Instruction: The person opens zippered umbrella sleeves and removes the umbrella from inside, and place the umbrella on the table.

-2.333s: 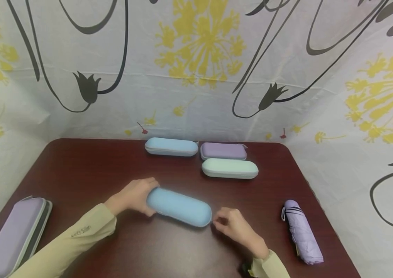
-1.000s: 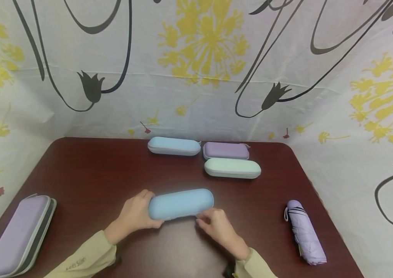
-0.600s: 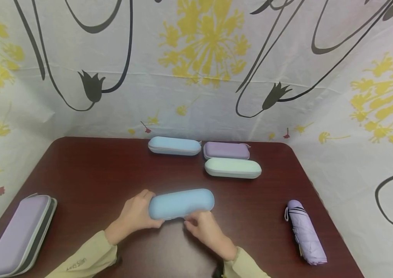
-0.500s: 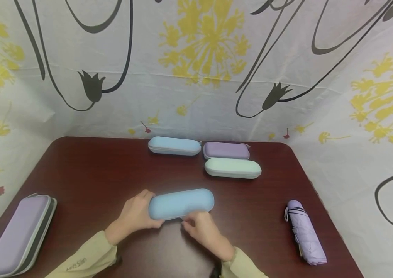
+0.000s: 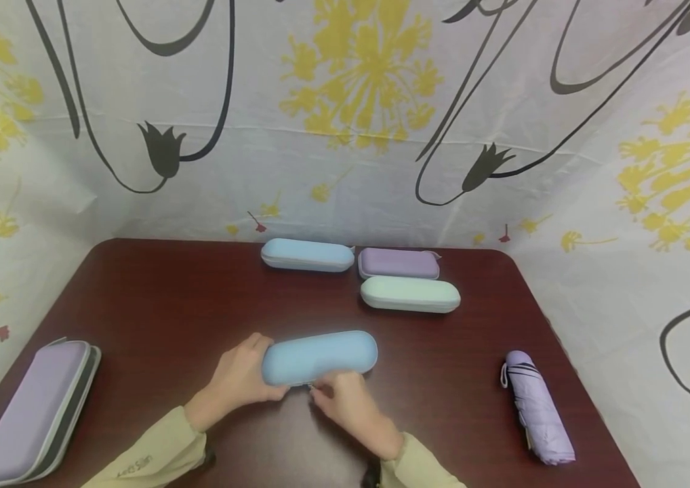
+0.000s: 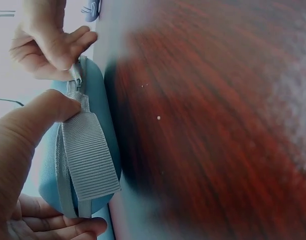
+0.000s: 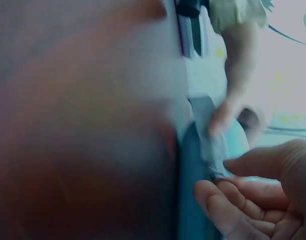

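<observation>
A light blue zippered hard case (image 5: 320,356) lies on the table in the head view. My left hand (image 5: 240,374) grips its left end, thumb on the near side and fingers on the far side. In the left wrist view that thumb presses by a ribbed grey fabric tab (image 6: 91,155) at the case's end. My right hand (image 5: 350,408) is at the near edge, thumb and index finger pinching the small metal zipper pull (image 6: 77,80). The right wrist view shows the same pinch close up, with the pull mostly hidden by the fingers.
Behind lie another blue case (image 5: 307,255), a purple case (image 5: 398,263) and a mint green case (image 5: 410,294). A large lilac case (image 5: 30,413) is at the left, a folded lilac umbrella (image 5: 537,410) at the right. A patterned cloth (image 5: 345,183) hangs around the table (image 5: 168,298).
The case has been turned so its right end points further back. My right hand has come from that end and slid left along the near edge with the zipper pull. My left hand keeps its grip.
</observation>
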The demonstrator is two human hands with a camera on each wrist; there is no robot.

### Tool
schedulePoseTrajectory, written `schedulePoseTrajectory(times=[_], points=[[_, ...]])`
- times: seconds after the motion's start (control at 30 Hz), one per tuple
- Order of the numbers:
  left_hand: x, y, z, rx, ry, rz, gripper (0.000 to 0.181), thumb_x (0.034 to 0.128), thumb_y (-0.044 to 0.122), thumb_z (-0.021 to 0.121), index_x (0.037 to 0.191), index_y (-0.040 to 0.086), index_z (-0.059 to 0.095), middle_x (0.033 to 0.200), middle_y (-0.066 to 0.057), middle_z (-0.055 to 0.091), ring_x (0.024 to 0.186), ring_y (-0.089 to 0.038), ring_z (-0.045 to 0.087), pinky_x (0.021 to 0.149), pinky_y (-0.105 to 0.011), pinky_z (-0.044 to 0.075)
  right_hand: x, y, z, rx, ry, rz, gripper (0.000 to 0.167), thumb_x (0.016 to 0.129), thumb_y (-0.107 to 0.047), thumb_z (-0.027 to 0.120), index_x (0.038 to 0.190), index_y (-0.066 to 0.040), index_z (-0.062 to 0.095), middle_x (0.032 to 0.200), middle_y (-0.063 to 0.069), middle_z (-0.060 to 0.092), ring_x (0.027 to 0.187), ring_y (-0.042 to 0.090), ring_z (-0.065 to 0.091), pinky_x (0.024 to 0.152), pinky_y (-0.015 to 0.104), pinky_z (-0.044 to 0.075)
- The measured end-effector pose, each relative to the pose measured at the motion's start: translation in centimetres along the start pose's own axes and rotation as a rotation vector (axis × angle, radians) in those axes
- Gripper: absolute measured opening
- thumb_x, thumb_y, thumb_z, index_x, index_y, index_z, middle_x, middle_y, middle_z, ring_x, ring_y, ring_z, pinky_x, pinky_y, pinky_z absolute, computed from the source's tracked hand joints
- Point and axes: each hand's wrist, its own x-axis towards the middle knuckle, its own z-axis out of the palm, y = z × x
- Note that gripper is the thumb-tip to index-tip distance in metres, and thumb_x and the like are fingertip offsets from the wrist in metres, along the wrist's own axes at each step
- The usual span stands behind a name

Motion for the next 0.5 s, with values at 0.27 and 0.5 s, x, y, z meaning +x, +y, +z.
schedulePoseTrajectory(times=[0.27, 0.5], points=[[0.3, 0.0, -0.3, -0.038, -0.023, 0.043, 0.072, 0.0505, 0.039, 0.086, 0.105, -0.001, 0.06, 0.093, -0.006, 0.057, 0.079, -0.019, 0.059, 0.065, -0.035, 0.053, 0.8, 5.0, -4.0, -0.04, 0.31, -0.005, 0.016, 0.07, -0.006, 0.077, 0.084, -0.007, 0.069, 0.079, 0.002, 0.064, 0.065, 0.013, 0.056, 0.056, 0.023, 0.047], [1.5, -1.1, -1.0, -0.109, -0.131, 0.124, 0.075, 0.0545, 0.032, 0.088, 0.115, 0.0, 0.057, 0.106, -0.007, 0.056, 0.094, -0.021, 0.058, 0.08, -0.041, 0.051, -0.6, 7.3, -5.8, 0.239, -0.088, 0.262, 0.03, 0.085, -0.019, 0.068, 0.108, 0.0, 0.065, 0.1, 0.007, 0.066, 0.085, 0.021, 0.062, 0.069, 0.029, 0.05]])
